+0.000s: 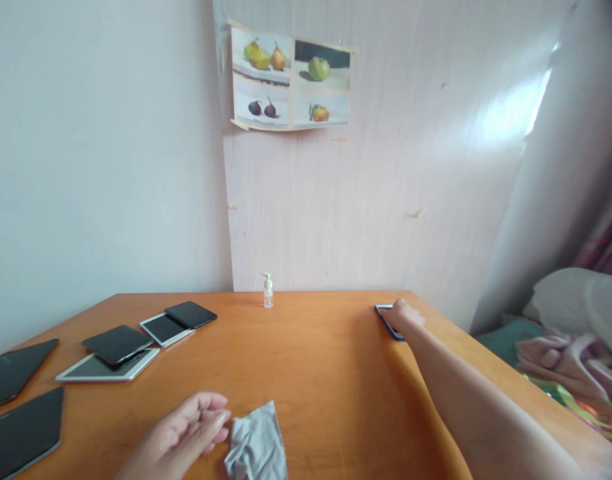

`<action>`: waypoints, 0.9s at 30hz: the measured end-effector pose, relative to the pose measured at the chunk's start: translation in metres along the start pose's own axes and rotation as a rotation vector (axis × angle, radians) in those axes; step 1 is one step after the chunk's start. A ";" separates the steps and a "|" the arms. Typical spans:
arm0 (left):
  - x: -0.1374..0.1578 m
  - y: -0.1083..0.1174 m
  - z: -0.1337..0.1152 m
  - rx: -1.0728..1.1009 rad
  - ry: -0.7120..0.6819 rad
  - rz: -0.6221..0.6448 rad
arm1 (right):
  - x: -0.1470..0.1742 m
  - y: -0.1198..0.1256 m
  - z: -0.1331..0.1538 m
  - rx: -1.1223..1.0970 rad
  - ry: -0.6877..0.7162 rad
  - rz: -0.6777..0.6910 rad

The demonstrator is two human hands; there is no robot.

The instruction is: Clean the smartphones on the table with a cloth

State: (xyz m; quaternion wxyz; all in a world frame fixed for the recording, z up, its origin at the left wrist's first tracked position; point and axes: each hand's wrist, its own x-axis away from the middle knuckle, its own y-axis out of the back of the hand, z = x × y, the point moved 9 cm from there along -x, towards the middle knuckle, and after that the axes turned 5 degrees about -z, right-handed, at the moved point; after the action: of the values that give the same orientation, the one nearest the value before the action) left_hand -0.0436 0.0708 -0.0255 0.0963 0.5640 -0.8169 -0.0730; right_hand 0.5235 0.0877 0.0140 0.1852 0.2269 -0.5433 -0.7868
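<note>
At the far right of the table, my right hand (pixel 405 313) reaches out and grips a phone (pixel 396 332) with a dark blue edge that lies flat. The fingers lie over its screen and side and hide part of it. My left hand (pixel 189 427) hovers at the front, palm turned inward, fingers loosely bent with the thumb apart from them and nothing held. Just to its right a crumpled grey cloth (pixel 259 440) lies on the table, not in its grasp.
Several tablets lie on the left of the orange-brown table (pixel 306 360), among them a black one (pixel 191 313) and a white-framed one (pixel 103 370) partly covered by another. A small clear pump bottle (pixel 269 293) stands at the back. Bedding (pixel 566 353) is beyond the right edge.
</note>
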 end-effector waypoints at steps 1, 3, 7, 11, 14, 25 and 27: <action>0.000 0.000 0.000 -0.009 0.002 0.005 | 0.000 -0.001 0.001 0.007 0.005 -0.002; 0.001 -0.001 0.000 -0.027 0.012 0.009 | 0.000 -0.002 0.002 0.020 0.013 -0.005; 0.002 0.000 -0.002 -0.045 0.037 -0.007 | 0.001 -0.004 0.003 0.034 0.016 -0.007; 0.003 0.002 -0.001 -0.044 0.060 -0.030 | -0.001 -0.007 0.006 0.041 0.012 -0.005; 0.004 0.003 0.000 -0.055 0.071 -0.029 | -0.003 -0.009 0.007 0.045 -0.003 -0.010; 0.009 -0.003 -0.005 -0.065 0.010 -0.011 | -0.008 -0.010 -0.002 0.024 0.011 -0.046; 0.010 -0.005 -0.008 -0.040 -0.009 -0.004 | -0.010 -0.011 -0.005 0.020 0.023 -0.038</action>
State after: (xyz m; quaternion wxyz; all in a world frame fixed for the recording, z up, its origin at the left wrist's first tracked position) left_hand -0.0404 0.0593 -0.0186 0.1037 0.5633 -0.8145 -0.0921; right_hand 0.5336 0.0932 0.0033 0.1741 0.2479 -0.5447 -0.7821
